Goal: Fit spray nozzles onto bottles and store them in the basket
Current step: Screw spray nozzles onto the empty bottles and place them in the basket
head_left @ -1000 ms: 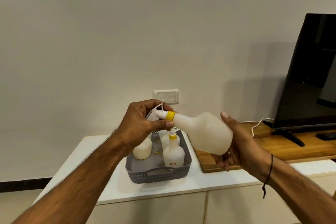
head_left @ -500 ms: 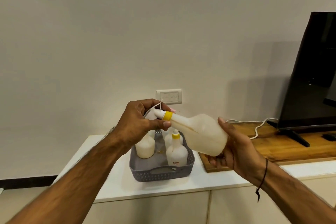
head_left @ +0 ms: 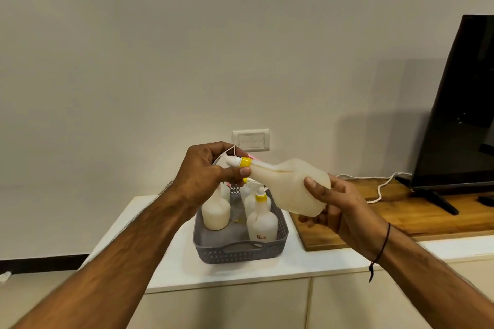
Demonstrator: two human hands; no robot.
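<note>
Here the person holds a white plastic bottle [head_left: 291, 189] on its side in the air, above and just behind a grey perforated basket [head_left: 240, 251]. The right hand [head_left: 339, 208] cups the wide base, thumb on top and fingers curled under it, closed firmly on the bottle. The left hand [head_left: 211, 176] is wrapped around the spray nozzle [head_left: 235, 161] at the neck, thumb and fingers pinched tight at the yellow collar [head_left: 245, 162]; a thin white tube loops up out of the grip. The neck points left, tilted slightly upward.

The basket sits on a white cabinet top [head_left: 171, 262] and holds upright white bottles: one at front right with a yellow-collared sprayer [head_left: 261, 219], one at left [head_left: 215, 212] partly hidden by the left wrist, and another behind, mostly hidden. To the right lies a wooden board [head_left: 401, 214] carrying a black television [head_left: 459, 109] and a white cable [head_left: 379, 189]. A wall socket plate [head_left: 250, 140] sits behind the hands.
</note>
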